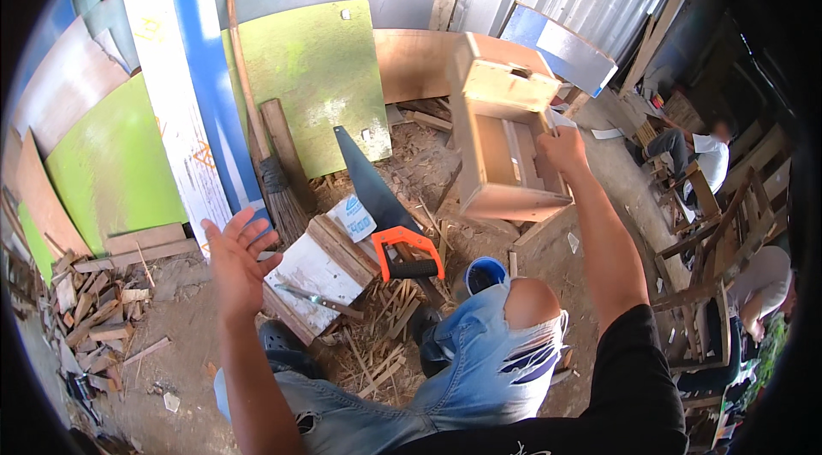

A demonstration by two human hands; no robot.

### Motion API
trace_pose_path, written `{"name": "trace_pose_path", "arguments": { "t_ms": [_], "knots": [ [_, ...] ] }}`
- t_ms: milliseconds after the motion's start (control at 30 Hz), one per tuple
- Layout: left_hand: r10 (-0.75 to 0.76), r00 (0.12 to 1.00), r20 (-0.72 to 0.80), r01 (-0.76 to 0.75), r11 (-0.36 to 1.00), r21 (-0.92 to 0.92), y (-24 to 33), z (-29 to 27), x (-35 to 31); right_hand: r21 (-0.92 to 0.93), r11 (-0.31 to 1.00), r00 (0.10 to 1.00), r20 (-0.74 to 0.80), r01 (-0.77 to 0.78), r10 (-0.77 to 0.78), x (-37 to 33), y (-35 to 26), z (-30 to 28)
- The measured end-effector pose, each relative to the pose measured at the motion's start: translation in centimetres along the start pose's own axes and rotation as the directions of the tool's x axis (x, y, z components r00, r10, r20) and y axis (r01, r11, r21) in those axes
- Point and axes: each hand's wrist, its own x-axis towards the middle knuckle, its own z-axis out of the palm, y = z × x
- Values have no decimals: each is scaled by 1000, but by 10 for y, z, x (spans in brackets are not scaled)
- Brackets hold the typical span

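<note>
My right hand (561, 149) is closed over the right side edge of a small wooden cabinet (505, 201), an unpainted box with an open compartment and a panel with a cut-out at its upper end. My left hand (238, 254) is raised with its fingers apart, holding nothing. Between my hands, a handsaw (409, 251) with an orange and black handle leans over a wooden block with a white top (312, 271). A chisel-like tool (321, 301) with a wooden handle lies on that white top. Behind it is a white and blue printed sheet (353, 217).
A blue container (485, 273) stands by my knee. A broom (278, 185), green panels (312, 70) and a white board (171, 70) lean at the back. Scrap wood (90, 318) is piled left. One person (711, 160) sits at right; another (762, 284) is nearer, beside wooden chairs (698, 318).
</note>
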Motion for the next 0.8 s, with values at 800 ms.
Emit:
{"name": "trace_pose_path", "arguments": {
  "t_ms": [800],
  "knots": [
    [-89, 995, -33, 92, 990, 103, -9, -6, 10, -130, 932, 932, 97, -337, 350, 122, 124, 30]
  ]
}}
